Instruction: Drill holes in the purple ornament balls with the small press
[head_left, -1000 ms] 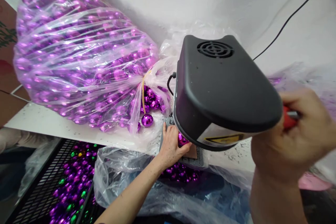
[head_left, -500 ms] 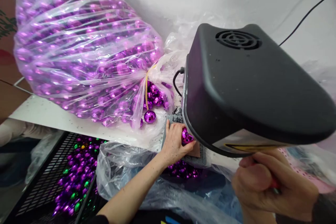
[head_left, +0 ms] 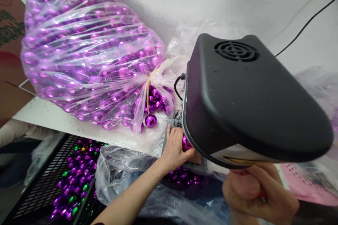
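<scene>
My left hand (head_left: 174, 147) is closed on a small purple faceted ball (head_left: 186, 143), holding it on the machine's base plate (head_left: 194, 161) under the black machine head (head_left: 245, 95). The head is lowered over the ball and hides most of it. My right hand (head_left: 257, 193) is wrapped round a red handle (head_left: 241, 173) just below the front of the head.
A large tied plastic bag of purple balls (head_left: 87, 52) lies on the white table (head_left: 47, 116), with one loose ball (head_left: 150, 120) beside it. An open bag of balls (head_left: 182, 177) sits below the table edge, a black crate (head_left: 71, 179) of purple and green balls at lower left, a pink basket (head_left: 303, 182) at right.
My right hand has pulled the red handle down from beside the head to beneath it, and the black head has swung down over the ball. My left hand has stayed in place.
</scene>
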A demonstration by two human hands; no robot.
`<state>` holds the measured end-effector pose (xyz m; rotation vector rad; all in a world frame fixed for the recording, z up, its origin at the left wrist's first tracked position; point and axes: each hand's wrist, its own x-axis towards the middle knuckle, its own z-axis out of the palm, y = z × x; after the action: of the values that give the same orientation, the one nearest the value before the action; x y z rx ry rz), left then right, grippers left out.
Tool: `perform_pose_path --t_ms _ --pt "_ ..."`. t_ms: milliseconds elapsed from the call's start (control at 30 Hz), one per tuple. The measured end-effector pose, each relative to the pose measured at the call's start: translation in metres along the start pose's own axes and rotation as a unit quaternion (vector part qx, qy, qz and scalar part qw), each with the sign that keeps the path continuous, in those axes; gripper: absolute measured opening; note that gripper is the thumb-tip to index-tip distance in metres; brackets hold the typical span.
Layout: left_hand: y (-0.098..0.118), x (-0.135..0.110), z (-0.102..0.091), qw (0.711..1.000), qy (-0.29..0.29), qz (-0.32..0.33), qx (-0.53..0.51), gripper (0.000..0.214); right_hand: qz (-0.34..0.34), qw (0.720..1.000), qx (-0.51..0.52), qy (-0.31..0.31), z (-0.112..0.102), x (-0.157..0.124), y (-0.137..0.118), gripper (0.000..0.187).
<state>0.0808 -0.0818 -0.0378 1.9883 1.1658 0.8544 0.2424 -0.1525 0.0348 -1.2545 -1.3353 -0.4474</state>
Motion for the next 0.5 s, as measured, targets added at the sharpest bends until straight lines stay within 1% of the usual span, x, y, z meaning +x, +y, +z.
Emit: perform_pose_path --t_ms 67,133,200,300,400,500 --pt "-0.001 0.000 0.003 1.000 0.008 0.000 0.000 0.023 -0.015 0.999 -0.025 0.037 0.003 -0.006 0.001 0.010" --pt "-0.001 0.000 0.005 1.000 0.015 -0.004 -0.001 0.022 -0.016 0.997 -0.042 0.068 0.006 -0.011 0.001 0.008" --pt "-0.001 0.001 0.006 1.000 0.018 -0.007 -0.002 0.022 -0.018 0.994 -0.045 0.098 0.010 -0.014 0.000 0.010" --pt "0.000 0.001 0.004 1.000 0.013 -0.005 -0.006 0.023 -0.020 0.992 -0.033 0.123 0.017 -0.016 0.002 0.014" --pt "0.001 0.002 0.001 1.000 -0.003 -0.003 -0.003 0.026 -0.020 0.993 -0.010 0.114 0.025 -0.023 0.009 0.013" --pt "0.003 0.002 -0.001 1.000 -0.010 -0.006 -0.005 0.032 -0.014 0.997 0.002 0.070 0.026 -0.033 0.015 0.008"
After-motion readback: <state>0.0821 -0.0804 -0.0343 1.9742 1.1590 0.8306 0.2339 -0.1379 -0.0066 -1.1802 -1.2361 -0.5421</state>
